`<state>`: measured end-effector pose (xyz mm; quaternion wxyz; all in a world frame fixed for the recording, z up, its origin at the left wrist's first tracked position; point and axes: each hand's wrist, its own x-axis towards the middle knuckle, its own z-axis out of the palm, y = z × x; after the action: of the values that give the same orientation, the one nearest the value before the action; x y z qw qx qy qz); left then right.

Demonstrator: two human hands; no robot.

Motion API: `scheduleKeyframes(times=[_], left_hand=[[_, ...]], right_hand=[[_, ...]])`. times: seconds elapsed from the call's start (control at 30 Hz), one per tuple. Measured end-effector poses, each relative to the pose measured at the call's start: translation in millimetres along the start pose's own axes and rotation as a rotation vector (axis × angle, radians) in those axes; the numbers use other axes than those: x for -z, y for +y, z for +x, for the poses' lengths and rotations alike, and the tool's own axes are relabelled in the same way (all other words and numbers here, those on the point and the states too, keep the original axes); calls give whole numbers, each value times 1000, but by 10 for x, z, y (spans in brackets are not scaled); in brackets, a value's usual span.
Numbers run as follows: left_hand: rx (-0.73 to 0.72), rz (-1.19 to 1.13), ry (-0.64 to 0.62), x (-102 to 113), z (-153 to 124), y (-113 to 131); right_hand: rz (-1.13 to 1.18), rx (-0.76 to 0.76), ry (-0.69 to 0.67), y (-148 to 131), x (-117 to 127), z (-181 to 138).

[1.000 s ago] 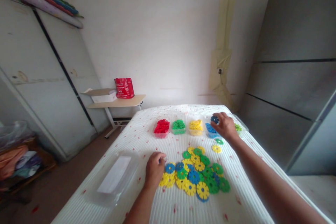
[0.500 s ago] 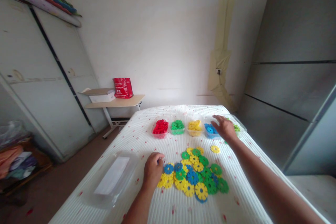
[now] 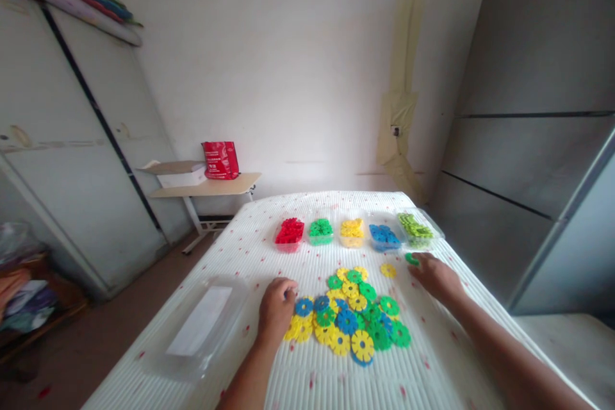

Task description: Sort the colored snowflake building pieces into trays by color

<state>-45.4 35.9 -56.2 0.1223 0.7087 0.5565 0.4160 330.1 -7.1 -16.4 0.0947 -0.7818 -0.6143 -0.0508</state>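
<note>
A pile of flat yellow, green and blue gear-shaped discs (image 3: pixel 353 317) lies on the white ribbed bed cover (image 3: pixel 317 378). My left hand (image 3: pixel 276 311) rests curled at the pile's left edge, fingertips touching a blue disc (image 3: pixel 302 306). My right hand (image 3: pixel 435 274) lies on the cover to the pile's right, fingers on a lone green disc (image 3: pixel 410 259). A single yellow disc (image 3: pixel 387 270) sits beside it. Behind stand small clear tubs: red (image 3: pixel 289 234), green (image 3: pixel 320 230), yellow (image 3: pixel 352 230), blue (image 3: pixel 384 236) and light green (image 3: pixel 414 229).
A clear plastic lid or tray (image 3: pixel 199 323) lies on the bed's left side. Beyond the bed stands a small table (image 3: pixel 206 188) with a red bag (image 3: pixel 220 159) and a box. Wardrobe doors stand at the left, grey panels at the right.
My right hand let go of a blue disc over the blue tub, then drew back toward me and down onto the lone green disc. My left hand barely moved.
</note>
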Motion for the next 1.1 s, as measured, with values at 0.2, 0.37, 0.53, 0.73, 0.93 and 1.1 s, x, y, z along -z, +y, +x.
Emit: scheduleKeyframes(times=[0.2, 0.37, 0.53, 0.73, 0.93, 1.1], left_hand=[[-27, 2, -5, 3, -3, -26], [-21, 4, -6, 8, -2, -13], [-8, 6, -7, 14, 6, -3], [-22, -1, -5, 14, 9, -16], [-29, 2, -2, 16, 7, -13], [-24, -9, -13, 28, 6, 2]], right_hand=[[18, -31, -58, -52, -57, 71], [34, -50, -79, -32, -83, 106], [47, -65, -134, -82, -65, 153], [95, -57, -134, -73, -14, 144], [308, 190, -208, -144, 194, -111], [585, 426, -299, -320, 326, -386]])
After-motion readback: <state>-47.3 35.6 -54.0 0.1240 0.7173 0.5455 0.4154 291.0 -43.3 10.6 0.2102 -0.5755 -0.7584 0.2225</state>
